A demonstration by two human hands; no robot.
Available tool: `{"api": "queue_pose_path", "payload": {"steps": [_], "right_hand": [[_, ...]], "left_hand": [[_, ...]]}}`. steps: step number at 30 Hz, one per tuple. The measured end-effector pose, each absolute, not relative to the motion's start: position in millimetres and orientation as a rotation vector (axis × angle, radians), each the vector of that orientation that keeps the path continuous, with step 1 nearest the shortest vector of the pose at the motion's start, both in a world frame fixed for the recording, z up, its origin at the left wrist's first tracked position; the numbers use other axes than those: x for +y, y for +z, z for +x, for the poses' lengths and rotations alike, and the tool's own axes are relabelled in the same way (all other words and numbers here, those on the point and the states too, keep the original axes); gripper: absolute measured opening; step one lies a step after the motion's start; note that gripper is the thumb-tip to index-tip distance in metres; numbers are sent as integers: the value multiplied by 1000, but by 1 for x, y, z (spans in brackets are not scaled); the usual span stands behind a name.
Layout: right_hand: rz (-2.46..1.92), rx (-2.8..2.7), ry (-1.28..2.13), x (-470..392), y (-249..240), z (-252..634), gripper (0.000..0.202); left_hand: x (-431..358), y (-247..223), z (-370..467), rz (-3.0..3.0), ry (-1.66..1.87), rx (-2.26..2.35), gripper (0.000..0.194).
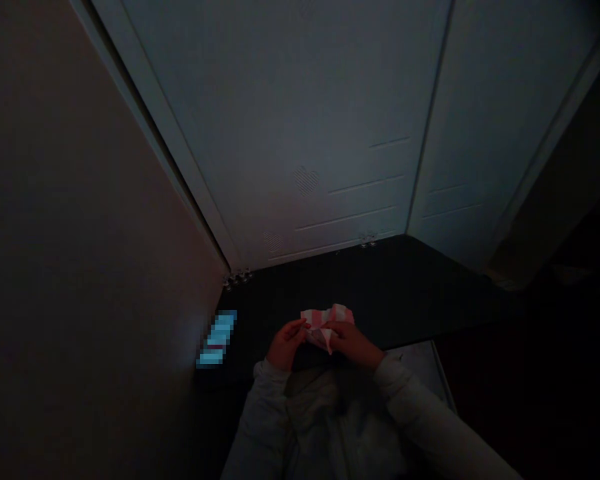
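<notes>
A pink-and-white striped piece, thin like cloth or paper [317,319], is held between my two hands above the dark tabletop [290,287]. My left hand [286,343] pinches its left edge with closed fingers. On the other side, my right hand [353,343] grips its right part, thumb and fingers pressed together. The lower corner of the striped piece hangs down between the hands. Dim light hides the finer folds and whether anything lies inside it.
A lit, blurred-out screen [217,340] leans at the left by the wall [130,267]. Small clear objects [237,277] stand at the back left, more [368,239] at the back edge. White panels [305,133] rise behind. A pale flat box-like object [425,367] lies at the right.
</notes>
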State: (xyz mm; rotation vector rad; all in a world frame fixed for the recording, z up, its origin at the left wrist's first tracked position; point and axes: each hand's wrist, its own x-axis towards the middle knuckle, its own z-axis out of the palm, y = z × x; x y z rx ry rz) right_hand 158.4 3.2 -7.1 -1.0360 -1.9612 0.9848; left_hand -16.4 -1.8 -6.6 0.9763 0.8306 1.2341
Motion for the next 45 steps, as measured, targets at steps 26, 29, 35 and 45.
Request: {"api": "queue_pose_path", "payload": {"steps": [26, 29, 35, 45], "right_hand": [[-1047, -1907, 910, 2, -6, 156, 27], [-1047, -1913, 919, 2, -5, 156, 26], [-1037, -1915, 906, 0, -3, 157, 26], [-1068, -1927, 940, 3, -6, 158, 31]], "left_hand": [[6, -18, -15, 1107, 1240, 1074, 37], [6, -17, -15, 1107, 1219, 1084, 36], [6, -16, -16, 1124, 1211, 1028, 35], [0, -8, -15, 1059, 1209, 938, 34]]}}
